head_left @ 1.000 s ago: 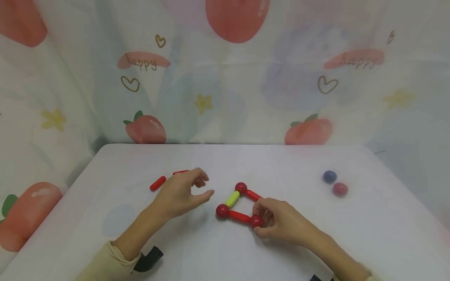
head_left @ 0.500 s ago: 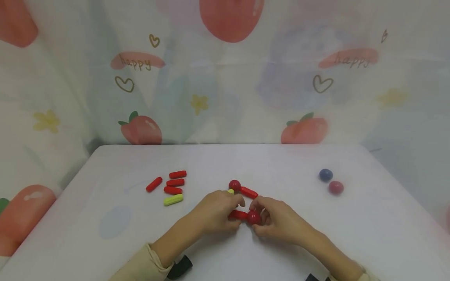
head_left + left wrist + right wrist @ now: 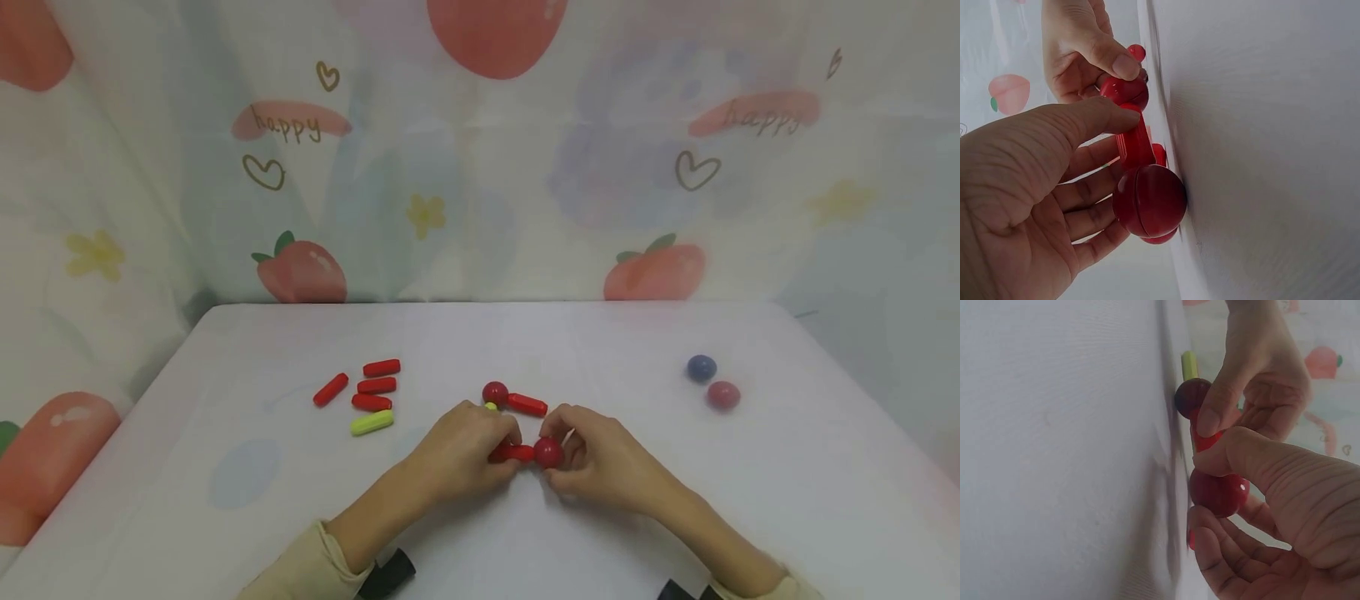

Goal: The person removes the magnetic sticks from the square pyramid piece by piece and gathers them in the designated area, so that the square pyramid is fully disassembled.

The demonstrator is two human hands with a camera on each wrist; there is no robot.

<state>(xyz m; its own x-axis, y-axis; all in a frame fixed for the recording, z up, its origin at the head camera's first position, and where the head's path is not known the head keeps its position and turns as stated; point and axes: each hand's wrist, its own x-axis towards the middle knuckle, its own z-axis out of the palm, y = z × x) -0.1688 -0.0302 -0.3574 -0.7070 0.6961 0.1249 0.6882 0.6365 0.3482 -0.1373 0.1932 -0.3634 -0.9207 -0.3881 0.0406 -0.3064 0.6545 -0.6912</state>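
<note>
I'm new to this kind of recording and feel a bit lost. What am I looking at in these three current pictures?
There is no machine: a person works with bare hands, the left hand and the right hand. The wide picture is taken from the person's head, looking forward and down; the two sideways-looking ones are taken from the wrists, close to the work. On the white table lie four loose red rods and a yellow-green rod on the left, and a blue ball and a pinkish-red ball on the right. The left hand holds a red rod; the right hand pinches a dark red ball at that rod's end.
</note>
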